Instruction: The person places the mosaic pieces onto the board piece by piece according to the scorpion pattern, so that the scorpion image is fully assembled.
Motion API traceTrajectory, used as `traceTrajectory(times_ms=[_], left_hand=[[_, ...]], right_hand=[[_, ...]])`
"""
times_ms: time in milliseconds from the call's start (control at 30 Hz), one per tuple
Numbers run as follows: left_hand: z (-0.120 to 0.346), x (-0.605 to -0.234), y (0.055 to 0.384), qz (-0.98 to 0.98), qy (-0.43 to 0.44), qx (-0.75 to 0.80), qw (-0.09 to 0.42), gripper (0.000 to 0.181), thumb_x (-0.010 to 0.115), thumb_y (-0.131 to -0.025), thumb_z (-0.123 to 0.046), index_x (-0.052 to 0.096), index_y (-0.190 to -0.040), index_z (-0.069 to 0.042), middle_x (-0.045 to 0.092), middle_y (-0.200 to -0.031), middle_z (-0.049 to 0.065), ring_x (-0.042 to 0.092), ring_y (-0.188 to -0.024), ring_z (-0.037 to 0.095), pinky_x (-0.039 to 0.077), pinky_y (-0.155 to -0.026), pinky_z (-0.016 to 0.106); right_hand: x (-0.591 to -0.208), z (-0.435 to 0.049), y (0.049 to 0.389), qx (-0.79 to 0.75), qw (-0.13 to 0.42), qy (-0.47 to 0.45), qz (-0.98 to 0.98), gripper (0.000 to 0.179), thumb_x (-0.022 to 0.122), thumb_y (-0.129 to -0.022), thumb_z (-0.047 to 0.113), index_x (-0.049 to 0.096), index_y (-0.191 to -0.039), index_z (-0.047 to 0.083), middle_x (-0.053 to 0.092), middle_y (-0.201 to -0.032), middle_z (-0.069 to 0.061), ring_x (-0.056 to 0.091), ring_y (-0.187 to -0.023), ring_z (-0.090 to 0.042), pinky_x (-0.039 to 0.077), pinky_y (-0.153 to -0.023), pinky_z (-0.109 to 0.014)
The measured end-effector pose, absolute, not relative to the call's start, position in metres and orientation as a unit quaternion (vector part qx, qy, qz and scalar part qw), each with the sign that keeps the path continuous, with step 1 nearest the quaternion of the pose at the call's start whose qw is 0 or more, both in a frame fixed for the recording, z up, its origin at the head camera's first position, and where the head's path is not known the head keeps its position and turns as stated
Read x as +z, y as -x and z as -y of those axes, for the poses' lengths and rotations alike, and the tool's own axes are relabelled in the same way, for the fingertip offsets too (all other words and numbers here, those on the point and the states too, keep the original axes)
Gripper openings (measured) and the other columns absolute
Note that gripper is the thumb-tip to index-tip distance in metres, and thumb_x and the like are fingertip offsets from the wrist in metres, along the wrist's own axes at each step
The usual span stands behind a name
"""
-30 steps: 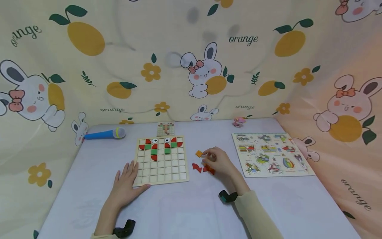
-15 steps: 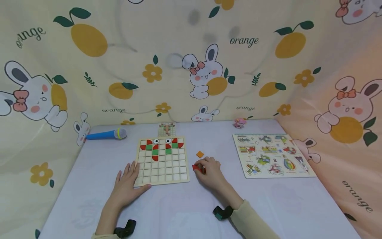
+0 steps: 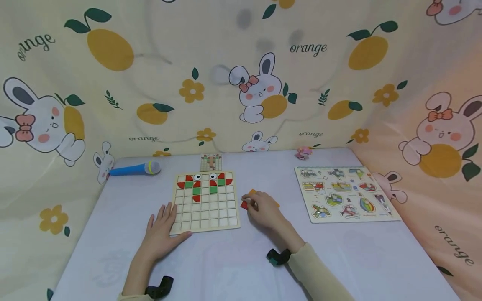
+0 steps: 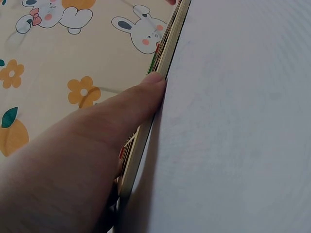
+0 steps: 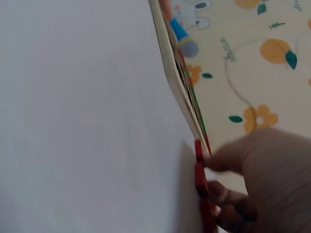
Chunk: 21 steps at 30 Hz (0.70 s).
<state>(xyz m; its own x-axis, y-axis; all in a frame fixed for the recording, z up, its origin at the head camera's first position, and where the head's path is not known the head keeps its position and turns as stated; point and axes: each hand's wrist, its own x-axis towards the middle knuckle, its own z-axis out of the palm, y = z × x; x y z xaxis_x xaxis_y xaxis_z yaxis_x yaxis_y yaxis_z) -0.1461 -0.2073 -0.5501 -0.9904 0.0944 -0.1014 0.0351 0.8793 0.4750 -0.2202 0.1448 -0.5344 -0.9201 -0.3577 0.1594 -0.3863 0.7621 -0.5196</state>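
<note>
A pale square grid board (image 3: 211, 214) lies on the table, with red quarter-round, green square and eye-patterned tiles in its upper rows. My left hand (image 3: 161, 225) rests at its lower left corner, fingers spread along the side; the thumb (image 4: 154, 80) presses the front edge in the left wrist view. Just right of the board, the curled fingers of my right hand (image 3: 265, 212) pinch a red piece (image 3: 244, 205). Several red pieces (image 5: 200, 180) line up by those fingertips in the right wrist view. An orange piece (image 3: 252, 191) peeks out behind the hand, which hides part of the pile.
Behind the board stands a small pattern card (image 3: 211, 162). A blue toy microphone (image 3: 132, 169) lies at the back left. On the right is a picture puzzle board (image 3: 361, 215), and a small pink figurine (image 3: 303, 153) sits at the back edge, before a printed cloth backdrop.
My right hand has come left from the loose pieces' far side to the red pieces, then shifted slightly away from me with a red piece at its fingertips. The left hand stays put.
</note>
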Motion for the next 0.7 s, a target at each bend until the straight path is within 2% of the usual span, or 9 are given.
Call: traceTrajectory(times_ms=[167, 300, 500, 700], left_hand=[[0.208, -0.552, 0.145, -0.968, -0.031, 0.244, 0.057, 0.119, 0.069, -0.088, -0.074, 0.022, -0.167, 0.002, 0.013, -0.175, 0.024, 0.003, -0.163, 0.046, -0.003, -0.127, 0.07], [0.208, -0.554, 0.146, -0.967, -0.031, 0.244, 0.061, 0.12, 0.067, -0.088, -0.077, 0.022, -0.167, 0.001, 0.013, -0.176, 0.023, 0.002, -0.163, 0.046, -0.004, -0.127, 0.07], [0.208, -0.554, 0.147, -0.967, -0.029, 0.247, 0.058, 0.12, 0.068, -0.088, -0.076, 0.021, -0.167, 0.001, 0.012, -0.176, 0.023, 0.002, -0.163, 0.045, -0.004, -0.128, 0.069], [0.208, -0.553, 0.146, -0.968, -0.028, 0.244, 0.061, 0.119, 0.068, -0.088, -0.075, 0.022, -0.167, 0.002, 0.013, -0.175, 0.024, 0.002, -0.163, 0.046, -0.003, -0.127, 0.07]], right_hand=[[-0.528, -0.147, 0.226, 0.275, -0.031, -0.231, 0.933, 0.023, 0.071, -0.099, 0.015, 0.078, -0.122, 0.016, 0.061, -0.089, 0.006, 0.05, -0.078, -0.013, 0.044, -0.068, -0.028], [-0.526, -0.148, 0.227, 0.271, -0.045, -0.224, 0.935, 0.02, 0.075, -0.099, 0.02, 0.078, -0.118, 0.015, 0.063, -0.092, 0.005, 0.053, -0.082, -0.013, 0.047, -0.073, -0.03], [-0.53, -0.15, 0.228, 0.282, -0.037, -0.22, 0.933, 0.024, 0.08, -0.095, 0.017, 0.077, -0.118, 0.015, 0.062, -0.095, 0.003, 0.054, -0.085, -0.014, 0.048, -0.076, -0.032], [-0.538, -0.148, 0.226, 0.276, -0.01, -0.221, 0.935, 0.018, 0.079, -0.097, 0.022, 0.078, -0.114, 0.017, 0.06, -0.09, 0.005, 0.051, -0.082, -0.013, 0.045, -0.078, -0.035]])
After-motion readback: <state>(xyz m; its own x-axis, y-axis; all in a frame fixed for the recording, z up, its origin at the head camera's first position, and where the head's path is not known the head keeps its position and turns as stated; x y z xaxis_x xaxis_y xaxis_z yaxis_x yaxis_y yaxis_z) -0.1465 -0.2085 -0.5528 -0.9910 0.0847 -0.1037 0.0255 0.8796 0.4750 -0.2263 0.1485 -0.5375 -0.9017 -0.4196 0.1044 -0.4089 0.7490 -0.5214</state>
